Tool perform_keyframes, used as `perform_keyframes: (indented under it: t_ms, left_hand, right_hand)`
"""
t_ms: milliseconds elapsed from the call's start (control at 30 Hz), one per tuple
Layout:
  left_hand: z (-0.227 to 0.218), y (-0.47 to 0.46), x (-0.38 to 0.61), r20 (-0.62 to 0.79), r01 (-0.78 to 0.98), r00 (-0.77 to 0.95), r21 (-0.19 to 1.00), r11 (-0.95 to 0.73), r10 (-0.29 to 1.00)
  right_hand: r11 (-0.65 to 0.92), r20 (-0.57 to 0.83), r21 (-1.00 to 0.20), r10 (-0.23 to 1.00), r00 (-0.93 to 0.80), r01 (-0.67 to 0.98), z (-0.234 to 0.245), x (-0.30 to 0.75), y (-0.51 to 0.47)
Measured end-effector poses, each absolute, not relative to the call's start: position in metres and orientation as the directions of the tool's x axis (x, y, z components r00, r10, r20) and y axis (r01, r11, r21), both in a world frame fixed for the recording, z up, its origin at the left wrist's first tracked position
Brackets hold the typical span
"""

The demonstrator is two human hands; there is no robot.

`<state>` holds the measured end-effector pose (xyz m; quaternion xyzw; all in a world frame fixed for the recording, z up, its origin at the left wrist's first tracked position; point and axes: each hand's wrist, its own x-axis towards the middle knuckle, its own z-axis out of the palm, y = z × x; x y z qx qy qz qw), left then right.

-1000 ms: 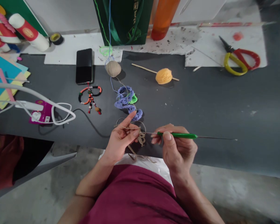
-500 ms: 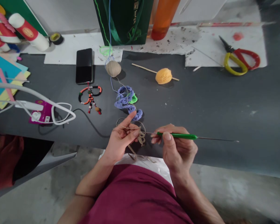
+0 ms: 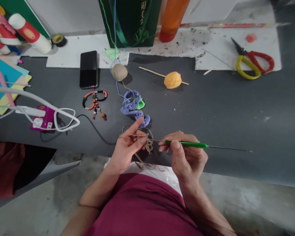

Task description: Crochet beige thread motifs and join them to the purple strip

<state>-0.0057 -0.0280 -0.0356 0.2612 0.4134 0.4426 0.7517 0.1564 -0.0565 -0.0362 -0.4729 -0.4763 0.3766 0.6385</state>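
Observation:
My left hand (image 3: 127, 146) pinches a small beige crochet piece (image 3: 149, 146) between thumb and fingers, its index finger raised with beige yarn running by it. My right hand (image 3: 188, 157) is closed around the green handle of a crochet hook (image 3: 193, 144). One metal end of the hook reaches left to the beige piece; the other sticks out to the right. Whether its tip is inside a stitch is too small to tell. Beyond my left hand lies a blue-purple crocheted strip (image 3: 132, 106) with a bit of green. A beige yarn ball (image 3: 119, 72) sits behind it.
A yellow yarn ball (image 3: 172, 80) on a stick, a phone (image 3: 88, 69) and a beaded bracelet (image 3: 95, 100) lie on the grey table. Scissors (image 3: 253, 64) rest at the back right. White cables cross a purple power socket (image 3: 43, 118) on the left. A green bag (image 3: 131, 23) stands behind.

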Motion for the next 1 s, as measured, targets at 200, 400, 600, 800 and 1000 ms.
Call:
perform_keyframes:
  t_ms: [200, 400, 600, 800, 1000]
  left_hand:
    - [-0.036, -0.028, -0.006, -0.397, -0.428, 0.257, 0.771, 0.472, 0.881]
    - [-0.036, -0.029, -0.007, -0.401, -0.421, 0.268, 0.770, 0.480, 0.876]
    - [-0.036, -0.030, -0.008, -0.403, -0.406, 0.295, 0.768, 0.496, 0.866]
    - [-0.034, -0.029, -0.008, -0.373, -0.404, 0.304, 0.782, 0.474, 0.876]
    - [-0.034, -0.028, -0.009, -0.385, -0.368, 0.301, 0.797, 0.479, 0.872]
  right_hand:
    - [0.361, 0.369, -0.930, 0.913, 0.177, 0.075, -0.034, 0.162, -0.056]
    - [0.431, 0.435, -0.900, 0.896, 0.090, 0.060, -0.031, 0.166, -0.051]
    - [0.390, 0.390, -0.921, 0.918, 0.065, 0.020, -0.032, 0.169, -0.049]
    - [0.148, 0.100, -0.957, 0.976, 0.195, -0.250, -0.039, 0.162, -0.050]
    - [0.104, 0.025, -0.928, 0.976, 0.218, -0.359, -0.041, 0.158, -0.048]
